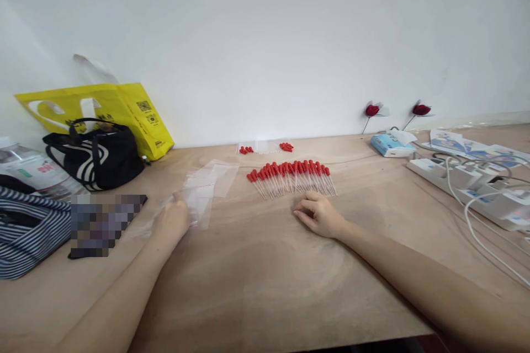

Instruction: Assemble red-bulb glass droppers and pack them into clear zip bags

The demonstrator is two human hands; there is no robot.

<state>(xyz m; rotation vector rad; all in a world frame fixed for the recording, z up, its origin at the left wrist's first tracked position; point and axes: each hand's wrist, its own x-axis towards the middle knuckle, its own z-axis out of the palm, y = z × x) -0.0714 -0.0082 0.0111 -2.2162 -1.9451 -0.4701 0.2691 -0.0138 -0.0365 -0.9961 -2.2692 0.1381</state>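
Observation:
A row of several clear droppers with red rubber bulbs (292, 177) lies on the wooden table (265, 281). My right hand (318, 213) rests on the table just in front of the row, fingers curled, holding nothing. My left hand (174, 220) touches a stack of clear plastic bags (207, 186) left of the droppers; whether it grips one is unclear. Two small filled bags with red bulbs (265, 148) lie by the wall behind the row.
At the left stand a black handbag (97, 155), a yellow bag (124, 107), a water bottle (28, 168) and striped fabric (28, 231). At the right are a tissue pack (389, 144), power strips with white cables (476, 190), papers and two red flowers (372, 110).

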